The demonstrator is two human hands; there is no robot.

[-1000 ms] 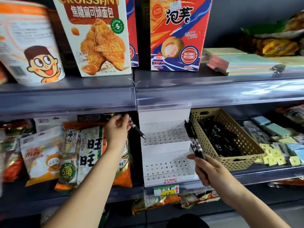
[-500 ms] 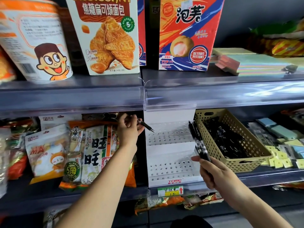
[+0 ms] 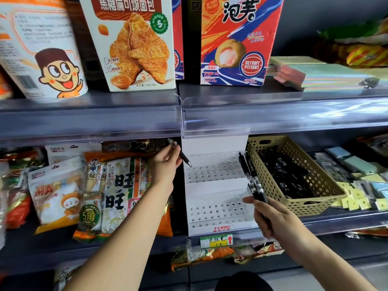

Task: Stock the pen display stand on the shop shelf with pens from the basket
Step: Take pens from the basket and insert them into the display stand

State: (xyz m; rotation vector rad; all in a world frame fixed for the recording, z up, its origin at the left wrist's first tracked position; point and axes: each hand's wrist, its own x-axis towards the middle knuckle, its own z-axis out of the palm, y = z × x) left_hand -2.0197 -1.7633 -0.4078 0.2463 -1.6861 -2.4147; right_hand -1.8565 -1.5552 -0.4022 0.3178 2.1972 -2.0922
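Shelf [image 3: 346,222]: left hand [image 3: 165,164] raised, fingers [image 3: 174,149] pinching pen [image 3: 184,158] beside display stand [image 3: 214,190]; right hand [image 3: 273,217] gripping pens [image 3: 252,179].

The pen [image 3: 179,153] in my left hand [image 3: 165,162] is black with a silver tip, and the pens [image 3: 251,177] in my right hand [image 3: 270,217] are glossy black too. The stand [image 3: 214,192] is white, dotted with even rows of round holes, with a red logo on its front; the basket [image 3: 315,185] is tan with a grid of small holes. The croissant box [image 3: 130,45] is white with a brown band, the puff box [image 3: 241,38] red-orange with blue stripes, the label [image 3: 216,241] yellow-green with a red arrow.
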